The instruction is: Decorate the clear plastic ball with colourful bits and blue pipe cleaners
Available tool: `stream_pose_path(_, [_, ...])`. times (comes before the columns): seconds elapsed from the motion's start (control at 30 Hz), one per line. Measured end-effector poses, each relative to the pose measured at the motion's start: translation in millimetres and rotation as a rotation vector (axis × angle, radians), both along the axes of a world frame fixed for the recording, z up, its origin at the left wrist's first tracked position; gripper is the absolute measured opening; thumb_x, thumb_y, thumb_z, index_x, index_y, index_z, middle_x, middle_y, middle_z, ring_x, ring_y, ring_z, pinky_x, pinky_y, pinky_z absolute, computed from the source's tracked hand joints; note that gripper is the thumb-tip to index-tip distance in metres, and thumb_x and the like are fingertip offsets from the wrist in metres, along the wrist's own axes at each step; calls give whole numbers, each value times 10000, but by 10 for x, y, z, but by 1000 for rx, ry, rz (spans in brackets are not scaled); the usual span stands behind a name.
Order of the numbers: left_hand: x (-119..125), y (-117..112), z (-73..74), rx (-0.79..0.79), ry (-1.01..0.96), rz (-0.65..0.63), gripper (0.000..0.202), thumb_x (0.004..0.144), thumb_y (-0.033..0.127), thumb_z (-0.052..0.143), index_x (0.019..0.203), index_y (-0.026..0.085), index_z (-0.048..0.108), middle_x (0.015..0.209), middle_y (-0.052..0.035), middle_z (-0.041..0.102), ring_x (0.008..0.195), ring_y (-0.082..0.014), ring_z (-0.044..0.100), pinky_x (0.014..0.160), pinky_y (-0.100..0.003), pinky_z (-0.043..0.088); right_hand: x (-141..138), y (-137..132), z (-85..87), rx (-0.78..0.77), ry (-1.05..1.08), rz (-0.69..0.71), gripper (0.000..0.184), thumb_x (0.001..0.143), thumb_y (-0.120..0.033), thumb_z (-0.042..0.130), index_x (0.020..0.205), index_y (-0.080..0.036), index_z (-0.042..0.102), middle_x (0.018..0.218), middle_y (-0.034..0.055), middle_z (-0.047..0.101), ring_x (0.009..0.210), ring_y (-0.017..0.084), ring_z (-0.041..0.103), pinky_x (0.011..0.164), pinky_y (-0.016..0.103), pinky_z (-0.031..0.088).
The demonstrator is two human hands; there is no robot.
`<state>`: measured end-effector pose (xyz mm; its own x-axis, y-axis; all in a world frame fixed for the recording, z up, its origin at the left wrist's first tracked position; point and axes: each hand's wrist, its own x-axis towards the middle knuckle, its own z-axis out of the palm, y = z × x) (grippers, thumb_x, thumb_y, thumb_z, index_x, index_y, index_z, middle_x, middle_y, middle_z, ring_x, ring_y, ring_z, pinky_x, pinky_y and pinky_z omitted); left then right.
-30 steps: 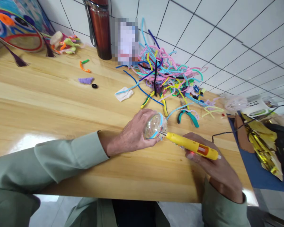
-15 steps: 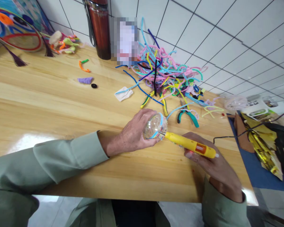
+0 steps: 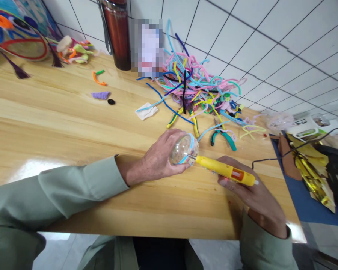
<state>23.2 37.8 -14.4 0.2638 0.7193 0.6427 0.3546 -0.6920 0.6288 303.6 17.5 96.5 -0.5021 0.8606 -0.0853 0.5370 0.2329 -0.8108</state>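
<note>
My left hand (image 3: 165,155) is wrapped round a clear round plastic container (image 3: 180,148) with a light-blue strip along its edge. In my right hand (image 3: 250,191) is a yellow hot glue gun (image 3: 227,170), a clear glue stick showing at its back end. The gun's metal nozzle points left and meets the container's blue-edged side; whether it touches cannot be made out. My fingers on the far side of the container and on the gun's handle are partly hidden. A light-blue pipe cleaner (image 3: 211,129) lies just beyond the container.
A tangled heap of pipe cleaners (image 3: 202,84) lies near the tiled wall, with yellow-green pliers (image 3: 195,123) and teal pliers (image 3: 224,138) before it. A dark red flask (image 3: 119,37) stands behind. A black cord (image 3: 284,155) crosses the right side, near gold foil (image 3: 312,176).
Almost nothing differs. The view has shifted very slightly, and the glue gun's nozzle is still at the container's edge.
</note>
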Motion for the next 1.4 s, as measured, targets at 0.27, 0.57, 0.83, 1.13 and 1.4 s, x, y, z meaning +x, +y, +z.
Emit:
stream_pose_path(0.27, [-6,-6,2,-1,11,-3,798,912,360,811,1559,264,354,1449,-181,581,1391,-369,591,1150,-633,546,-38,-7,12,-11,-3,-21,253,1002,-504,742,1047,-255,730,829,7,676,683,172,588,617,297,466])
stream_pose_path(0.57, [-9,-12,6,-19,11,0,816,902,357,819,1561,275,345,1459,-174,578,1408,-371,586,1164,-645,531,-43,-5,9,-17,3,-20,245,1009,-491,729,1029,-247,728,831,18,677,680,178,589,604,305,463])
stream_pose_path(0.83, [-19,-13,21,-8,24,-6,800,907,358,820,1547,254,351,1440,-178,589,1398,-369,594,1146,-633,547,-42,-10,8,-18,13,-35,247,1005,-499,737,1035,-253,741,841,15,679,712,181,603,619,302,458])
stream_pose_path(1.13, [-15,-9,13,-5,21,-4,808,908,372,813,1556,276,341,1448,-170,584,1399,-368,596,1150,-640,543,-49,-36,0,-18,31,-58,239,1004,-490,737,1019,-252,727,844,18,673,681,174,582,596,298,464])
stream_pose_path(1.4, [-11,-11,20,-34,11,-9,821,895,362,823,1560,290,345,1459,-172,581,1405,-380,588,1150,-649,537,-52,-29,2,-21,18,-40,215,1014,-468,734,1014,-254,721,841,11,669,682,165,584,594,288,458])
